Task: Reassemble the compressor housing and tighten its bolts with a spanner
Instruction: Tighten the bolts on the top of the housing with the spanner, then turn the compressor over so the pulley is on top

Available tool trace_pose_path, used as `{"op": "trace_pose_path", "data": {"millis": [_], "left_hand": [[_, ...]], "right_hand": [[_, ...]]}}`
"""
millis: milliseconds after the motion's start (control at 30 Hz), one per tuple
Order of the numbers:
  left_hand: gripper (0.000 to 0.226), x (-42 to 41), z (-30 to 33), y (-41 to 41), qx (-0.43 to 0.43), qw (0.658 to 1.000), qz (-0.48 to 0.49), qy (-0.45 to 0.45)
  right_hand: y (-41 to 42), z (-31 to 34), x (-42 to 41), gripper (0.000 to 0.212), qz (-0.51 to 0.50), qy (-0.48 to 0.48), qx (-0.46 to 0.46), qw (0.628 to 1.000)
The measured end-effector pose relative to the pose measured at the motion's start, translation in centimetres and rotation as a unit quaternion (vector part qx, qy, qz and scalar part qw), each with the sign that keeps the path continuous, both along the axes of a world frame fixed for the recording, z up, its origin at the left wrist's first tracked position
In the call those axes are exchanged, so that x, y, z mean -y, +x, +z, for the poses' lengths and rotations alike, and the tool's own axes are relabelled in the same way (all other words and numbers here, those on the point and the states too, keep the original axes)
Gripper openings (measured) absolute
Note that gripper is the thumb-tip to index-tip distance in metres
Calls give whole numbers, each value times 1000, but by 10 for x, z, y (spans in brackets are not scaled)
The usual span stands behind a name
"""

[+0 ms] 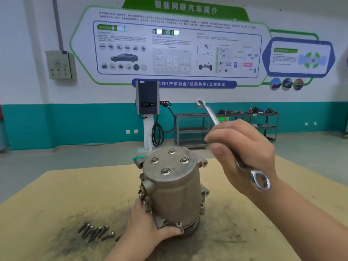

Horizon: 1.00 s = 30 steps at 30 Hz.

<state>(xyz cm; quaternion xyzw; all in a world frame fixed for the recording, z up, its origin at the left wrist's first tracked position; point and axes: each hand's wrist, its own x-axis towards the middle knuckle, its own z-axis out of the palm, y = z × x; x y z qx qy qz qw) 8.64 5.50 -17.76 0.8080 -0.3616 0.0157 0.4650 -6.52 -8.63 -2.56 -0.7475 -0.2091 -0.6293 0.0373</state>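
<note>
The compressor housing (169, 187) stands upright on the surface (56, 194), its base held by the left hand (148, 228), whose fingers curl around the lower flange. Up and to the right of it, the right hand (243, 153) grips a spanner (233, 147) by its shank, held in the air and clear of the housing, one ring end pointing away toward the far wall and the other sticking out below the wrist.

Four bolts (165, 171) sit in the top face of the housing, just below and left of the right hand; whether they are snug or only started cannot be told. A cluster of loose bolts (96, 230) lies on the surface just left of the left hand.

As a judgement, the housing appears to be back together and the top bolts seated, so tightening is likely about to begin or partway through. The loose bolts suggest more fasteners remain to be fitted, perhaps around the lower flange.
</note>
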Motion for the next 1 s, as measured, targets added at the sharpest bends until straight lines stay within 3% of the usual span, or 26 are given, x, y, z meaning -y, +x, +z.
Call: {"op": "trace_pose_path", "data": {"millis": [100,233,333,367,400,467,533,600,667,733,800,833,1000], "left_hand": [[122,-1,-1,3,-28,999,-28,-22],[131,-5,5,5,-64,996,-41,-36],[130,-17,17,5,-90,994,-55,-26],[120,-22,25,4,-84,995,-57,-10],[96,-29,29,2,-83,995,-50,-25],[12,-45,37,-6,-18,994,15,-103],[30,-44,57,-15,47,974,116,-190],[32,-36,89,-38,113,948,151,-258],[34,-16,113,-60,175,964,86,-181],[63,11,136,-69,210,974,27,78],[99,38,154,-64,180,927,11,328],[110,48,160,-61,158,905,3,396],[113,67,166,-42,158,872,-23,463]], "right_hand": [[1,-57,53,21,-77,208,-68,973],[0,-111,103,22,-122,358,-238,894],[2,-124,128,15,-163,353,-351,852],[3,-129,134,10,-180,346,-376,841],[3,-136,140,8,-198,340,-400,828],[1,-145,150,14,-217,329,-449,802],[-4,-143,152,29,-229,311,-506,771],[-5,-140,157,47,-229,301,-536,755],[-5,-140,158,39,-253,285,-562,734],[-7,-140,156,27,-276,283,-579,713],[-9,-140,155,20,-291,276,-592,699],[-11,-140,156,20,-292,280,-598,692],[-23,-131,151,22,-312,292,-638,641]]}}
